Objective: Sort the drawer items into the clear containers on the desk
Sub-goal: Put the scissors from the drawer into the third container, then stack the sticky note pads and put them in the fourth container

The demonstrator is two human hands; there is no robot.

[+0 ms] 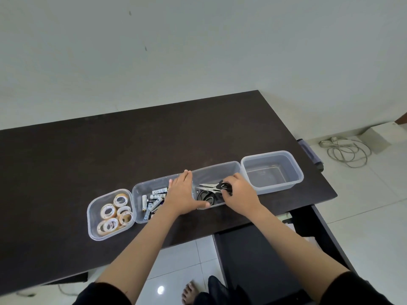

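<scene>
Four clear tubs sit in a row on the tabletop [154, 139]. At the 9 o'clock end, the tape tub [92, 216] holds rolls of tape [113, 213]. Next, the battery tub [141, 188] holds batteries [154, 200]. The left hand [181, 193] lies with fingers straight and together across the wall between that tub and the scissors tub [217, 170], thumb on the near rim, steadying it. Inside are scissors [208, 190], their blades pointing toward 9 o'clock. The right hand [240, 193] has its fingers curled on a black item [226, 188], likely scissor handles; the view is too cramped to be sure. The empty tub [273, 170] stands at 3 o'clock.

Risks: open blades could nick the bracing hand; a clumsy release could push the light tub or tip the item out.
</scene>
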